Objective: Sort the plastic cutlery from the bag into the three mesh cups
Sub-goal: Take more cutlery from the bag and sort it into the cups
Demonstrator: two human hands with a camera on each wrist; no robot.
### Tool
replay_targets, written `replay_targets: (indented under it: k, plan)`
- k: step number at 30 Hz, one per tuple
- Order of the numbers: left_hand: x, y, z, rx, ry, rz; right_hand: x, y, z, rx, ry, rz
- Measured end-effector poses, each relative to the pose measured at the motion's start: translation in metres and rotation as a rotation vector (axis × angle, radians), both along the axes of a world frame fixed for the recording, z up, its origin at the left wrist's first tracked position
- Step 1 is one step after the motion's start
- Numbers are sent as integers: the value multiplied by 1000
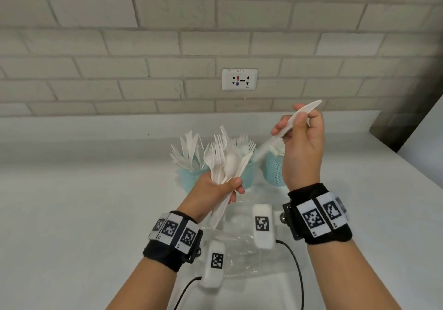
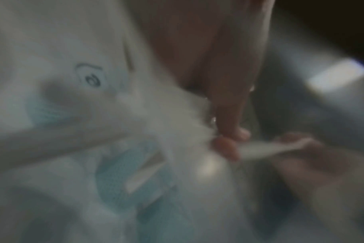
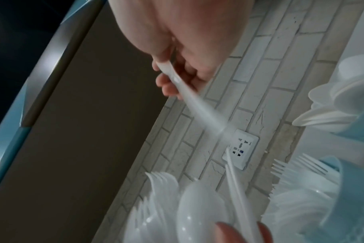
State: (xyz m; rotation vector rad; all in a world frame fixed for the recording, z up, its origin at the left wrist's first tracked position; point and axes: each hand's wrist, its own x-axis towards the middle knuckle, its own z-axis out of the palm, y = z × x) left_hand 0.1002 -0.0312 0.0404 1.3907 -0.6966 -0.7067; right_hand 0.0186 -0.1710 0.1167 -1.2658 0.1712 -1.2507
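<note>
My left hand (image 1: 233,188) grips a fanned bundle of white plastic cutlery (image 1: 224,163), forks, spoons and knives mixed, in front of the cups. My right hand (image 1: 291,124) pinches a single white knife (image 1: 309,108), raised above the right cup with its blade pointing up and right. Three teal mesh cups stand at the back: the left cup (image 1: 189,181) holds knives, the middle cup (image 1: 250,172) forks, the right cup (image 1: 275,172) spoons. The clear bag (image 1: 239,252) lies crumpled below my wrists. The right wrist view shows the knife (image 3: 197,108) and the bundle (image 3: 197,208). The left wrist view is blurred.
A white counter (image 1: 84,202) runs to a grey brick wall with a socket (image 1: 239,79) behind the cups. A dark panel (image 1: 407,123) closes the far right corner. Black cables (image 1: 297,269) trail from the wrist cameras toward me.
</note>
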Motion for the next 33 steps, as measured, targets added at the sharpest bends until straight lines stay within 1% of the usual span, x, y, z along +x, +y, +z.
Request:
replay_targets:
  k: [2,3,4,5,6,7,8,9,10,13,17,20,24,27,30,33]
  plan:
    - [1,0,-3,-10,30,50,-3,-2,-3,21,-65,-12]
    - [2,1,-4,-18,50,68,-4,-4,-6,29,-64,2]
    - [3,1,-4,-23,65,81,-4,-4,-8,24,-10,25]
    - [3,1,-3,-27,73,88,-4,-3,-12,0,113,47]
    - [3,0,-2,-29,74,89,-2,-1,-17,-39,284,79]
    - [2,-1,-2,-32,76,89,0,1,-24,-81,459,133]
    - [2,-3,-1,-35,76,87,3,4,-32,-104,583,210]
    - [1,-4,-1,-36,76,84,5,7,-39,-97,640,275]
    - [0,-5,-1,-33,73,79,7,9,-44,-69,651,299]
    - [-4,-5,-1,-26,68,69,8,8,-47,19,636,298]
    - [-6,-5,-1,-20,36,97,6,15,-50,12,681,374]
    - [-6,-5,-3,-32,46,117,5,20,-52,17,647,402]
    - [-7,-4,-5,-62,57,131,6,20,-54,55,585,393]
    - [-4,0,-4,-94,99,224,13,19,-51,82,538,327]
    - [1,9,-2,-131,109,353,23,10,-35,131,413,241]
    - [7,17,2,-192,91,467,36,6,-8,166,227,239]
